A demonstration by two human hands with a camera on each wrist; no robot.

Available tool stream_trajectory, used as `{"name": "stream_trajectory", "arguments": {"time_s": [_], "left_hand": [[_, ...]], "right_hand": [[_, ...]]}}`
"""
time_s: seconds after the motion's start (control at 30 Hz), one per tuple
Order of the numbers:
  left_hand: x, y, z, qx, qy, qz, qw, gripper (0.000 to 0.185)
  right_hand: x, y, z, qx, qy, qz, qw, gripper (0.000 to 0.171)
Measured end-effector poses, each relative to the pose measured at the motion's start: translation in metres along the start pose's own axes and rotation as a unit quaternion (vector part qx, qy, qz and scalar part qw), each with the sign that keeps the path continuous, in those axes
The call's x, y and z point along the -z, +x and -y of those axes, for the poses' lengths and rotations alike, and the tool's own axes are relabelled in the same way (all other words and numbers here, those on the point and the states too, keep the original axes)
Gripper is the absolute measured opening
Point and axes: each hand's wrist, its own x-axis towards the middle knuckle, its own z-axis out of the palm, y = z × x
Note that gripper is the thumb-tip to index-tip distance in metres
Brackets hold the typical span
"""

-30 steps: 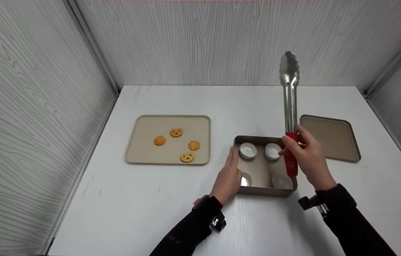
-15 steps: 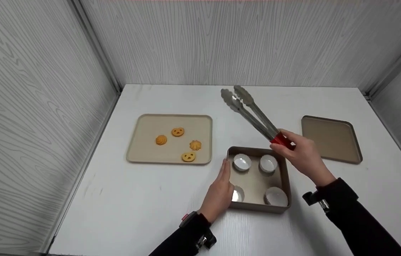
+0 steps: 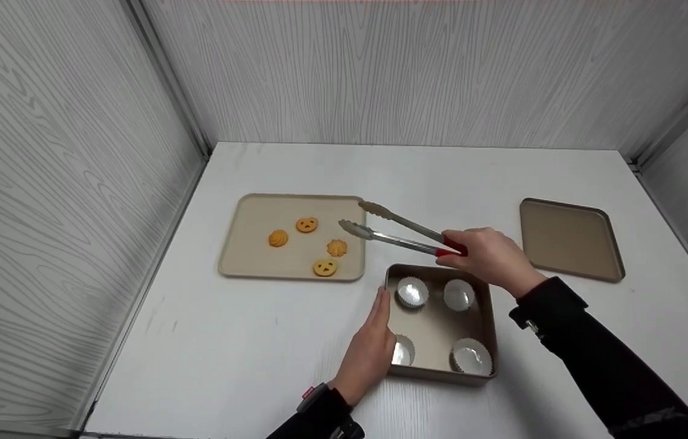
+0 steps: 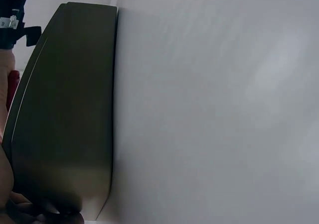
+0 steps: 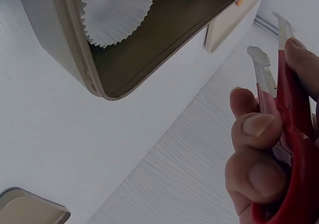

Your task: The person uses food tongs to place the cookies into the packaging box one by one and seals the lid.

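Observation:
My right hand (image 3: 490, 259) grips the red handles of silver kitchen tongs (image 3: 401, 241), which point left with their two arms spread apart. Their scalloped tips hang near the right edge of a beige tray (image 3: 258, 268), with nothing between them. A star-shaped cookie (image 3: 337, 247) and a face-shaped cookie (image 3: 325, 267) lie closest to the tips. At the left side of a square baking pan (image 3: 441, 378), my left hand (image 3: 368, 350) holds the wall, fingers along the outside. White fluted cups, such as one cup (image 3: 471, 356), stand near the pan's corners.
Another face-shaped cookie (image 3: 306, 224) and a swirl cookie (image 3: 278, 238) lie farther left on the beige tray. A brown tray (image 3: 572, 241) sits at the right of the white table (image 3: 228, 341). Grey wood-grain panels (image 3: 380, 79) enclose the back and sides.
The tongs swung from pointing away to pointing left and lower, and their arms spread apart. My left hand and the baking pan shifted toward me and slightly left. The cookies stay in place.

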Motion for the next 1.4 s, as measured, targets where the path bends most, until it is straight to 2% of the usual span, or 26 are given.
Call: {"name": "stream_trajectory", "arguments": {"time_s": [0.13,0.63,1.0,1.4], "left_hand": [[0.0,-0.005,0.0,0.002,0.0,-0.005,1.0,0.061],[0.0,-0.009,0.0,0.008,0.0,-0.014,0.9999,0.063],[0.002,-0.009,-0.001,0.013,0.0,-0.01,0.9999,0.063],[0.004,-0.01,-0.001,0.023,-0.004,-0.009,0.9997,0.062]], "right_hand": [[-0.006,0.008,0.005,0.013,-0.015,0.025,1.0,0.022],[-0.023,0.022,0.018,0.056,-0.071,0.057,0.994,0.022],[-0.028,0.025,0.025,0.076,-0.08,0.048,0.993,0.021],[-0.029,0.017,0.019,0.1,-0.101,0.007,0.99,0.023]]}}
